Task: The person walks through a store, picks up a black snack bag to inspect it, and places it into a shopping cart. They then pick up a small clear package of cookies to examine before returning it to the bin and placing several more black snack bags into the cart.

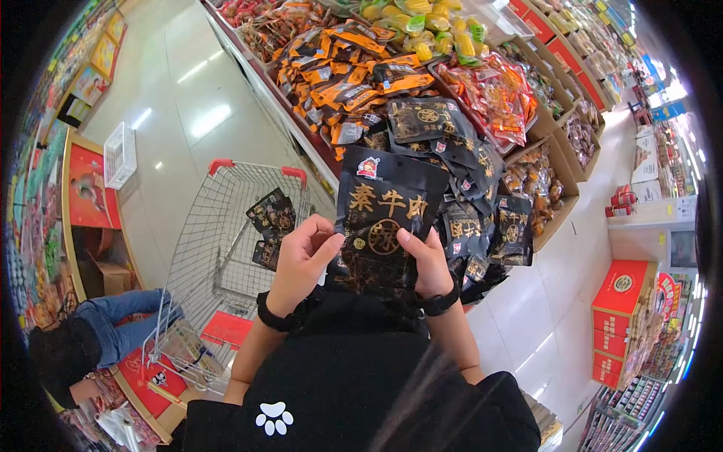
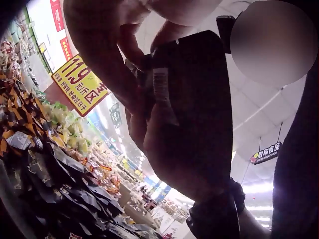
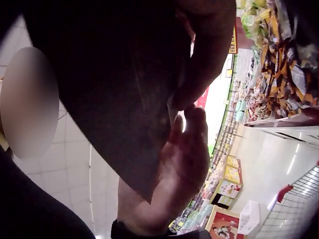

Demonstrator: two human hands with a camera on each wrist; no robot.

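Observation:
Both hands hold up one black snack packet with gold lettering and a red logo, its front toward the head camera. My left hand pinches its left edge between thumb and fingers. On the opposite side my right hand grips the packet, thumb across the front and fingers behind. The left wrist view shows the dark packet with a pale label on it. In the right wrist view, the packet appears dark, with fingers at its edge. Just beyond the hands lies a pile of matching black packets.
A wire shopping cart with several black packets in it stands at left. Orange-and-black packets, red packets and yellow corn packs fill the display. Another person is by the cart; a white basket sits on the floor.

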